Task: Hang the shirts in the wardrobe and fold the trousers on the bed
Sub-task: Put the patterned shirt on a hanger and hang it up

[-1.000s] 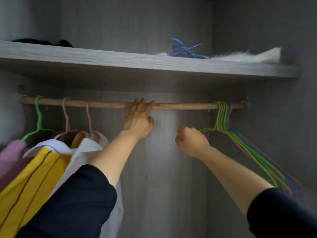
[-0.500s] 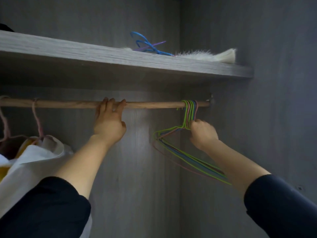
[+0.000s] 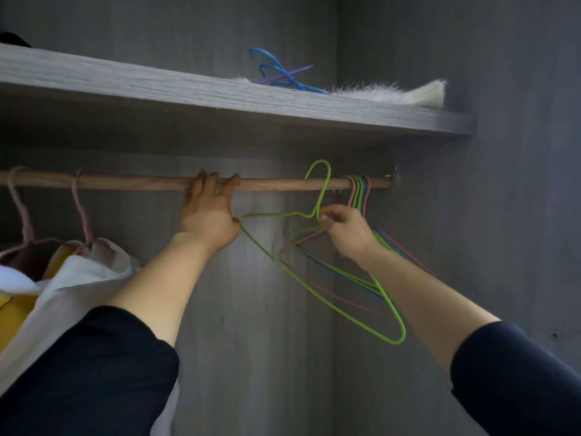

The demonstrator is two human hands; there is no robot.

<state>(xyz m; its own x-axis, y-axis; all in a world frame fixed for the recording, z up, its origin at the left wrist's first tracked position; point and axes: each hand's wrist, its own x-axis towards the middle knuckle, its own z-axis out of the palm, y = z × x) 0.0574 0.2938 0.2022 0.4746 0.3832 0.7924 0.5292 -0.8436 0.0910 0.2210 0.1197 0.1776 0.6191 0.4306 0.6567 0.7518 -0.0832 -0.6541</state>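
Inside the wardrobe a wooden rail point(image 3: 132, 183) runs left to right. My left hand point(image 3: 209, 212) rests on it with fingers hooked over the top. My right hand point(image 3: 344, 231) pinches the neck of a green wire hanger point(image 3: 388, 302), whose hook is off the rail and points up in front of it. Several more empty wire hangers point(image 3: 358, 190) in pink, green and blue hang bunched at the rail's right end. At the left, a white shirt point(image 3: 78, 278) and a yellow garment point(image 3: 12, 316) hang on pink hangers point(image 3: 82, 212).
A grey shelf point(image 3: 220, 96) sits above the rail and carries blue and purple hangers point(image 3: 283, 75) and a white furry item point(image 3: 393, 92). The wardrobe's side wall point(image 3: 503, 215) closes the right. The rail between the hung shirts and my left hand is bare.
My right hand has lifted one green hanger off the rail and drawn it left, away from the bunch. My left hand stays on the rail. The view has shifted slightly.
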